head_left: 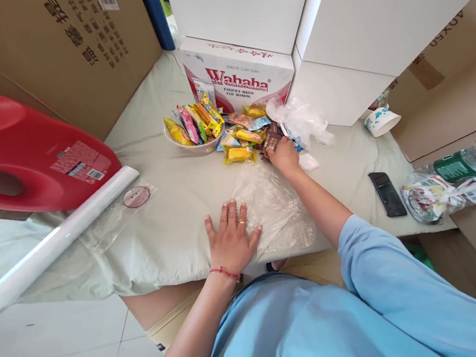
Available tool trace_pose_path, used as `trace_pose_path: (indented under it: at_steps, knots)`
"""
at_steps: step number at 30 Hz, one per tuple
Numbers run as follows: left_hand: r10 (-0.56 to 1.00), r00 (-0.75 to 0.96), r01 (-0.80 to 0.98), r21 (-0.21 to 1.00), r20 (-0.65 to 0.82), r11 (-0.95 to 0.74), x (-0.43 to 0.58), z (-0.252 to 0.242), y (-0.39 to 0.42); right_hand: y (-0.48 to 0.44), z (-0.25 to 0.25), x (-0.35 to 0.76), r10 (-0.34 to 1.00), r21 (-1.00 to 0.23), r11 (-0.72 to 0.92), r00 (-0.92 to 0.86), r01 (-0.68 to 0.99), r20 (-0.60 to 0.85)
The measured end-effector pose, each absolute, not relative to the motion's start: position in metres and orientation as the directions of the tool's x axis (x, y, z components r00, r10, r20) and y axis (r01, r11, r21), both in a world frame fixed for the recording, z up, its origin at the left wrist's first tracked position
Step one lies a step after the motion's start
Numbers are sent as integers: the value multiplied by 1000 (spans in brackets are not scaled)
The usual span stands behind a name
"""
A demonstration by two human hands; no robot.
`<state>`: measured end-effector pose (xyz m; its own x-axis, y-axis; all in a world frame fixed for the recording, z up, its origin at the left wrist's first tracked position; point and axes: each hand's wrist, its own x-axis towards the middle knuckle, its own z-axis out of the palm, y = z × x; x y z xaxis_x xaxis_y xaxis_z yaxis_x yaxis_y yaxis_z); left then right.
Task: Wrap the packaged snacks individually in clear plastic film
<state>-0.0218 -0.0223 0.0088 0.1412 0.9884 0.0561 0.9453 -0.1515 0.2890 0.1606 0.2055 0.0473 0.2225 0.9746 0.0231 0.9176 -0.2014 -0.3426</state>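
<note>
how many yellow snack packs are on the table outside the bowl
3 in sight: the front yellow pack, the middle yellow pack just behind it, and the back yellow pack near the Wahaha box. Others may be hidden in the pile.
</note>
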Motion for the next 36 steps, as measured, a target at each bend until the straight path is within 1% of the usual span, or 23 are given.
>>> trace_pose_path:
  at_steps: [2,4,6,10,14,16,18,21,23,25,26,27,28,30,32,33,34,36]
  knots:
    - [988,142,942,298,58,-153,-22,10,-22,214,47,158,970,-369,-193,234,909,71]
    - [988,145,938,308,58,-155,-22,11,-22,222,46,155,965,-371,-191,244,909,101]
    - [987,146,935,317,61,-158,-22,11,-23,227,45,151,966,-346,-209,248,915,73]
    - [986,147,930,328,76,-164,-23,10,-23,230,50,146,967,-289,-251,251,924,-36]
    - [985,154,930,326,72,-169,-24,10,-24,223,58,152,973,-237,-228,214,944,-81]
    - [987,149,928,335,60,-161,-23,11,-24,212,61,161,987,-213,-154,141,965,-79]
    - [989,140,923,355,49,-149,-21,12,-24,194,66,173,999,-215,-36,27,976,-44]
    - [990,136,914,380,33,-139,-19,13,-24,156,80,195,984,-261,176,-160,949,81]
    - [990,137,911,389,28,-137,-20,12,-24,125,90,205,941,-296,337,-315,894,120]
    - [990,137,907,396,39,-141,-20,10,-25,95,94,209,844,-350,515,-535,782,46]
    - [989,142,906,396,47,-149,-21,10,-25,80,92,209,782,-379,574,-624,726,-11]
    - [987,153,905,394,52,-161,-23,9,-26,68,89,207,732,-391,605,-678,694,-71]
    - [984,169,904,389,56,-177,-25,9,-26,59,83,204,708,-382,611,-695,693,-126]
    - [976,212,904,369,48,-215,-32,9,-23,49,71,200,756,-298,562,-625,772,-193]
    - [969,244,907,346,31,-239,-42,9,-17,49,60,203,856,-189,451,-483,872,-186]
    - [968,249,911,335,19,-241,-48,9,-12,51,56,206,896,-154,387,-410,909,-168]
    - [968,250,915,325,5,-238,-53,9,-8,53,52,211,925,-138,331,-350,934,-149]
    - [967,252,922,311,-31,-230,-60,8,0,58,47,223,953,-146,265,-282,953,-114]
